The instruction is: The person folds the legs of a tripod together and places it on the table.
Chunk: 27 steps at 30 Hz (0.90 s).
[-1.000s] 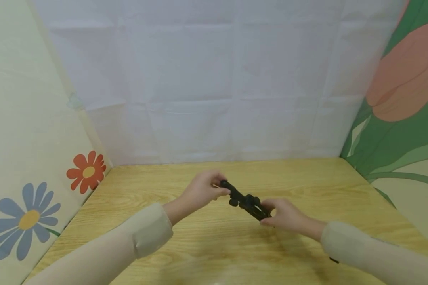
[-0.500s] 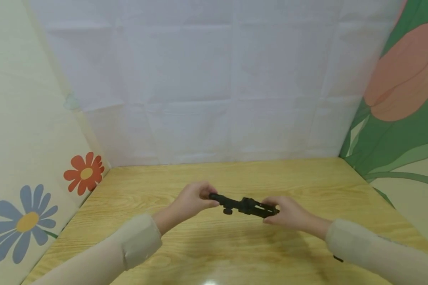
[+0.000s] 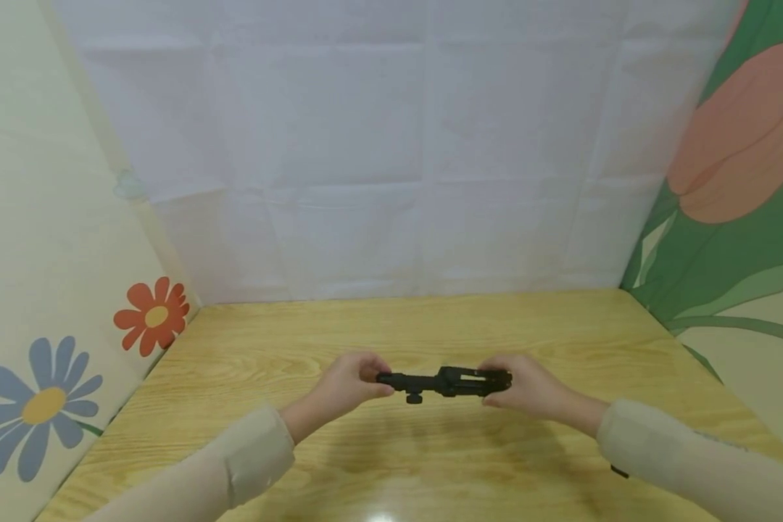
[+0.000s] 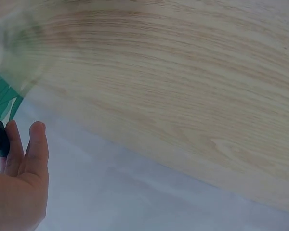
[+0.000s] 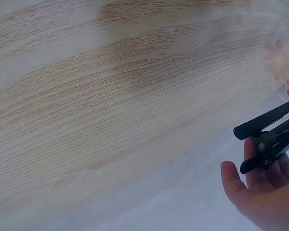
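Observation:
A small black tripod (image 3: 453, 381) with folded legs and a round side knob (image 3: 414, 398) is held level between my two hands, above the wooden table. My left hand (image 3: 339, 389) pinches its narrow end between thumb and fingers. At the other end, my right hand (image 3: 531, 389) grips the legs near their tips. The left wrist view catches only a dark piece of the tripod (image 4: 0, 137) at its left edge, by the fingers. In the right wrist view, the leg ends (image 5: 262, 124) stick out past the fingers, slightly spread.
The wood-grain table (image 3: 391, 326) runs back to a white creased cloth (image 3: 391, 145). A flower-printed panel (image 3: 39, 217) stands at the left, and a panel with a large pink tulip (image 3: 737, 145) at the right.
The tripod has turned from a slant to nearly level. My left hand has moved down and to the left with its end, while the right has shifted slightly right. Both keep their hold.

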### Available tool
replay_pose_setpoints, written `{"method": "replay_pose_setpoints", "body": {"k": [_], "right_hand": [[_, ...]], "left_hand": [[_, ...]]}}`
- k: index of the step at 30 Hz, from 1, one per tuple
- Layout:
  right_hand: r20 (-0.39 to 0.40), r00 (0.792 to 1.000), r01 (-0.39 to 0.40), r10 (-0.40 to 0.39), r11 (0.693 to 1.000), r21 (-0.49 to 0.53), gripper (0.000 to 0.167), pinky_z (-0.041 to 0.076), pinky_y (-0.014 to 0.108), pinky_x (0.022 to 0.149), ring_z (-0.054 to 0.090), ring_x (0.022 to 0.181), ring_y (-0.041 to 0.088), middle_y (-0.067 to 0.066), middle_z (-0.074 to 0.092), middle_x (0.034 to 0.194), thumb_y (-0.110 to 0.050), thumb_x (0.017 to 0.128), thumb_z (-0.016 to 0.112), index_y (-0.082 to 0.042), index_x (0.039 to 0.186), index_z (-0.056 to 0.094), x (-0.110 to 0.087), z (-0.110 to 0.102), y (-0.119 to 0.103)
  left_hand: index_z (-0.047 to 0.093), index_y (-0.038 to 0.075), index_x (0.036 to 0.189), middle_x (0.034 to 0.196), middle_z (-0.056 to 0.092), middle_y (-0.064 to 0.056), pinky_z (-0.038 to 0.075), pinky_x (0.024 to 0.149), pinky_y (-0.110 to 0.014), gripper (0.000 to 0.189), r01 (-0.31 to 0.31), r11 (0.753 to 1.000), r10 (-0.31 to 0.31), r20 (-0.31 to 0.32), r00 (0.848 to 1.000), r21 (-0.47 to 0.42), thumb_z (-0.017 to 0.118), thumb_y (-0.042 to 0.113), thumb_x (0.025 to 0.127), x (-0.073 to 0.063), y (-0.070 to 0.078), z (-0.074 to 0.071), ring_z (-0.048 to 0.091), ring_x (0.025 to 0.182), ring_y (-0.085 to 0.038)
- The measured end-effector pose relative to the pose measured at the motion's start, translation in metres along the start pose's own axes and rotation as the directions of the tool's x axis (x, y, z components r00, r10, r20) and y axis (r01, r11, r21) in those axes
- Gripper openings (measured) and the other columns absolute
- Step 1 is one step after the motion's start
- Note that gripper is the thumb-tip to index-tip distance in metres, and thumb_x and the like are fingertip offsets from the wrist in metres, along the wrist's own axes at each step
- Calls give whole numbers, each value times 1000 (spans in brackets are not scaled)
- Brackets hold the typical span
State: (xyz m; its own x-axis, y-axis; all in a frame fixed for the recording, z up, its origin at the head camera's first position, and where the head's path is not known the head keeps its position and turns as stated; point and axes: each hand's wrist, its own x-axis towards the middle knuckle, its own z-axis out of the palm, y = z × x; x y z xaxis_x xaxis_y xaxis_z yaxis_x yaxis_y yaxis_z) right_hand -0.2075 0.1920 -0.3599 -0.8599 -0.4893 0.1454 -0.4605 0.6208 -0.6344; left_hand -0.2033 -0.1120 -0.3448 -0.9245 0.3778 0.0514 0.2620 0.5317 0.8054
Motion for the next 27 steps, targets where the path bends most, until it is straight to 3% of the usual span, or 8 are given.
{"method": "replay_pose_setpoints", "body": {"k": [6, 18, 27], "right_hand": [[2, 1000, -19, 19, 1000, -12, 40, 55, 40, 76, 64, 94, 30, 16, 67, 106, -6, 76, 82, 5, 111, 66, 0, 0, -1], [-16, 999, 35, -37, 994, -105, 37, 54, 42, 78, 63, 91, 27, 10, 67, 100, -4, 73, 84, 3, 105, 68, 2, 7, 6], [-20, 999, 36, -38, 995, -90, 39, 53, 46, 82, 63, 93, 30, 12, 68, 101, -3, 70, 85, 3, 104, 68, 2, 16, 13]], "left_hand": [[66, 1, 99, 91, 68, -3, 54, 73, -36, 18, 0, 1000, 0, 12, 1000, -11, 75, 6, 84, 3, -10, 6, 64, 85, -18], [67, 2, 95, 87, 66, -2, 52, 71, -34, 19, 8, 1000, -9, 19, 1000, 14, 79, 6, 80, 5, -30, 20, 60, 80, -15], [67, 2, 92, 85, 66, -1, 50, 70, -32, 16, -18, 1000, 18, 39, 999, 7, 78, 5, 81, 8, -42, 27, 59, 78, -14]]}}
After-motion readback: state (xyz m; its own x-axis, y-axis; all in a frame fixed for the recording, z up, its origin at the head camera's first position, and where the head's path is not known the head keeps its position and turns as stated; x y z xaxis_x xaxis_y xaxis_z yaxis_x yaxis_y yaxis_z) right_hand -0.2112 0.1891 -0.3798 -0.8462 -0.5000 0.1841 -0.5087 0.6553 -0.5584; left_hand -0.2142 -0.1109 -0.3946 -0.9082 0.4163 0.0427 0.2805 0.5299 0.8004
